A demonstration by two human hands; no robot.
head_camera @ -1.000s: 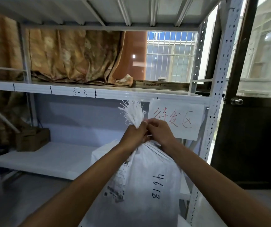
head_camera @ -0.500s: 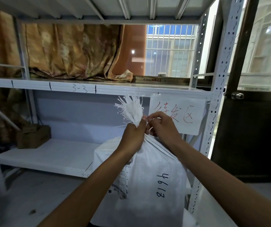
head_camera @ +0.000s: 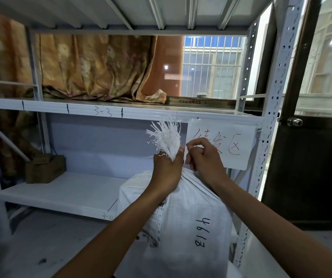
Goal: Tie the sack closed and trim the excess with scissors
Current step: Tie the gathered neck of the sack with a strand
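A full white woven sack stands upright in front of the shelving, with "4613" handwritten in black on its side and a printed label on its left face. My left hand is clenched around the gathered neck. The frayed white top fans out above that fist. My right hand is just to the right of the neck, fingers curled and pinched together; a thin strand seems to run from it to the neck, but I cannot make it out clearly. No scissors are in view.
White metal shelving stands behind the sack, marked "3-3". A paper sign with red writing hangs from it. A cardboard box sits on the lower shelf at left. A dark door is at right.
My right hand has drawn away from the left, opening a small gap beside the sack's neck. The left hand keeps its grip. The view has shifted slightly.
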